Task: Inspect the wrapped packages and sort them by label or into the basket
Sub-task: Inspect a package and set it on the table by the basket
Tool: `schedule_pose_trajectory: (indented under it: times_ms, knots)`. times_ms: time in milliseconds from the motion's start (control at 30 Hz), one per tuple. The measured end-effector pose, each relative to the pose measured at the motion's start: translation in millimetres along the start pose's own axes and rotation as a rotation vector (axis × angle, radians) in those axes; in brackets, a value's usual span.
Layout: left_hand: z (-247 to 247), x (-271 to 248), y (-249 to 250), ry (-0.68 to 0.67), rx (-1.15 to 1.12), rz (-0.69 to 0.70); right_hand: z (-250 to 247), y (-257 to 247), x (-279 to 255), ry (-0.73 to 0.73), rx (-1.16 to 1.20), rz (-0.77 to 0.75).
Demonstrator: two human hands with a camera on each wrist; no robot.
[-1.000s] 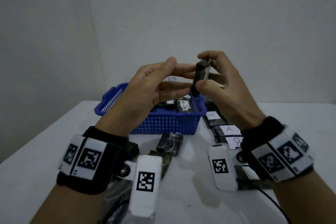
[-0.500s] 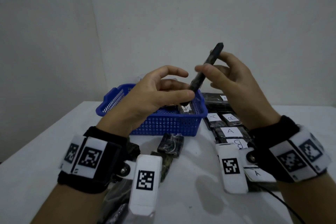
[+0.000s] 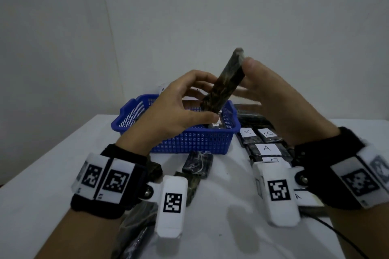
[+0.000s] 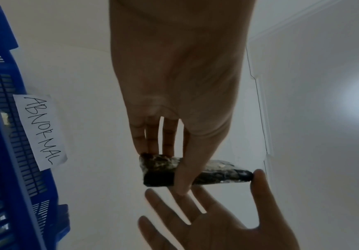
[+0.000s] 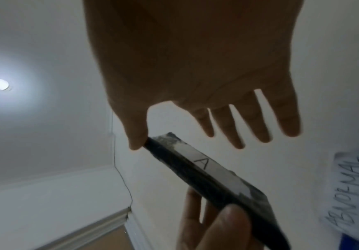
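A dark wrapped package (image 3: 223,84) is held tilted in the air above the blue basket (image 3: 189,141). My left hand (image 3: 202,99) grips its lower end, thumb in front and fingers behind, as the left wrist view shows on the package (image 4: 159,170). My right hand (image 3: 250,78) has its fingers straight and spread, and only its thumb tip touches the package's upper end. In the right wrist view the package (image 5: 206,170) shows a white label marked A on its far face. A paper label reading ABNORMAL (image 4: 40,132) is fixed to the basket.
Right of the basket lie dark packages with white labels A (image 3: 267,147) and B (image 3: 268,132). Two unlabelled packages (image 3: 197,164) lie in front of the basket. A dark plastic bag (image 3: 134,227) lies under my left wrist. A thin cable (image 3: 345,239) runs at the lower right.
The package has turned from edge-on to showing its broad dark back and risen a little. My right fingers came off it, leaving only the thumb. My left hand took hold of the lower end.
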State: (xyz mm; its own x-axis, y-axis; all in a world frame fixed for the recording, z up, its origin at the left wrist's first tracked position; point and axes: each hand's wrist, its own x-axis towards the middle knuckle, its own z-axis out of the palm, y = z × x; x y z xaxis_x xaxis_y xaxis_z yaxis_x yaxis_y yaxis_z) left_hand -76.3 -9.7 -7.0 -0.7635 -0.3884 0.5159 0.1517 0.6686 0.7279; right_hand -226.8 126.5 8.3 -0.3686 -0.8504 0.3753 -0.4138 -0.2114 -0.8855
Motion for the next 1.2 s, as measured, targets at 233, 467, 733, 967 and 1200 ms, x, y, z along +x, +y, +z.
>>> schedule_pose_trajectory:
  times_ms: [233, 467, 733, 967, 1200]
  knots:
    - [0, 3, -8, 0.039, -0.014, 0.136, 6, 3, -2, -0.255, 0.205, 0.131]
    - [-2, 3, -6, 0.101, 0.01, 0.123, 20, 12, 5, -0.074, 0.22, -0.046]
    - [-7, -3, 4, -0.07, -0.357, -0.249, 15, 20, 4, -0.127, -0.187, -0.29]
    - [-7, -4, 3, 0.007, -0.399, -0.197, 10, 14, 0, -0.153, -0.228, -0.226]
    - [-9, -3, 0, 0.085, -0.307, -0.12, 9, 18, 5, -0.125, -0.206, -0.033]
